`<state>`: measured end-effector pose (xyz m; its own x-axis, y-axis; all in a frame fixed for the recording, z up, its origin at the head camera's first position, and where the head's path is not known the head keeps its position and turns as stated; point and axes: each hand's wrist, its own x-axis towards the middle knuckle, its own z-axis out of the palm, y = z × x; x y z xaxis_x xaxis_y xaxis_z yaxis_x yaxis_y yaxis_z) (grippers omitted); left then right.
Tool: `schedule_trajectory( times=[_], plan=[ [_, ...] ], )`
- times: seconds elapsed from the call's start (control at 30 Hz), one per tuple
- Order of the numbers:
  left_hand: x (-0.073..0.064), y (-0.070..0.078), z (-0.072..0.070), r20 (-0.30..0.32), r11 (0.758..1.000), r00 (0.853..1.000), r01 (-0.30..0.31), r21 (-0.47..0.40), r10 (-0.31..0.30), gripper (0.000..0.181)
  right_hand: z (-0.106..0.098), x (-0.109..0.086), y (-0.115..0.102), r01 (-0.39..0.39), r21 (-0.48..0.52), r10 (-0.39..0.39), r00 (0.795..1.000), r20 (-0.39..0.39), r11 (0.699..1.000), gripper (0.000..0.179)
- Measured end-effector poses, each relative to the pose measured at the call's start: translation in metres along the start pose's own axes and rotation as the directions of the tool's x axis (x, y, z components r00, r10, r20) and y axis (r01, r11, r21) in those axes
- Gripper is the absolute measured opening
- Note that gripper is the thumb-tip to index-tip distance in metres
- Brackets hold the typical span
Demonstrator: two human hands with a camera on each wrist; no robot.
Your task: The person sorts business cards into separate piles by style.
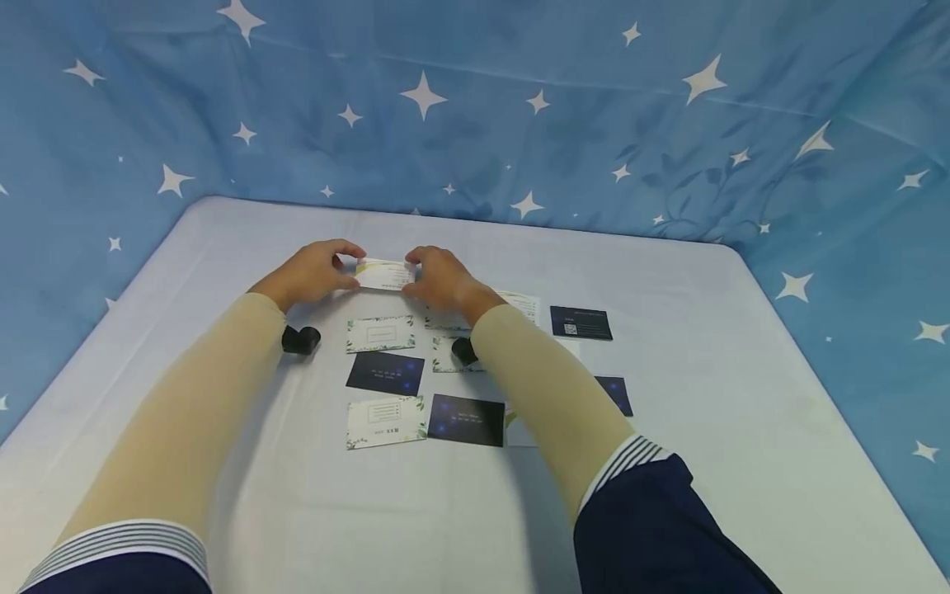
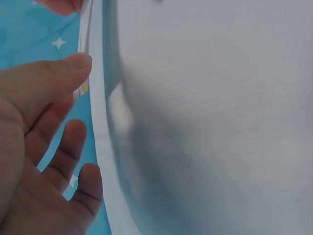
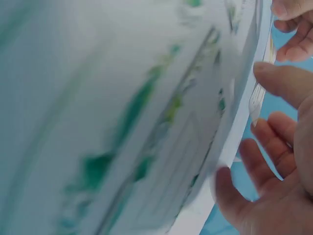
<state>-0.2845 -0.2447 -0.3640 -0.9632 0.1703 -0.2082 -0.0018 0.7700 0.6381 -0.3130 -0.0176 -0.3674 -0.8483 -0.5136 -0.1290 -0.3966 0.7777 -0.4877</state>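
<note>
A small stack of white business cards (image 1: 384,275) with a yellow stripe is held up between both hands over the far part of the table. My left hand (image 1: 315,271) pinches its left end between thumb and fingers. At the opposite end, the right hand (image 1: 445,280) pinches the cards the same way. Several layered edges of the stack (image 2: 84,29) show in the left wrist view, the other fingers spread loosely below. In the right wrist view the stack's end (image 3: 257,100) sits between thumb and index finger.
Nearer me lie a leaf-bordered card (image 1: 381,334), a dark blue card (image 1: 386,373), another leaf-bordered card (image 1: 386,422) and a dark card (image 1: 466,420). A black card (image 1: 581,322) with a QR code lies to the right. My right sleeve (image 1: 549,396) covers parts of other cards.
</note>
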Motion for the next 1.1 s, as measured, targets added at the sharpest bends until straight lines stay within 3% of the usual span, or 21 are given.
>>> schedule_trajectory(
  times=[0.2,0.6,1.1],
  plan=[
    [0.011,-0.001,-0.009,-0.008,1.000,1.000,0.024,0.002,-0.024,0.051,0.000,0.011,-0.005,-0.023,0.009,0.023,1.000,-0.018,1.000,0.057],
    [0.020,-0.011,-0.005,-0.023,0.999,0.999,0.036,-0.030,-0.036,0.051,0.009,0.020,-0.005,-0.078,0.026,0.079,0.997,-0.024,0.997,0.055],
    [0.027,-0.004,-0.007,0.049,0.995,0.995,0.084,0.060,-0.087,0.060,0.007,0.022,-0.006,-0.107,0.005,0.107,0.994,0.000,0.994,0.060]
  ],
)
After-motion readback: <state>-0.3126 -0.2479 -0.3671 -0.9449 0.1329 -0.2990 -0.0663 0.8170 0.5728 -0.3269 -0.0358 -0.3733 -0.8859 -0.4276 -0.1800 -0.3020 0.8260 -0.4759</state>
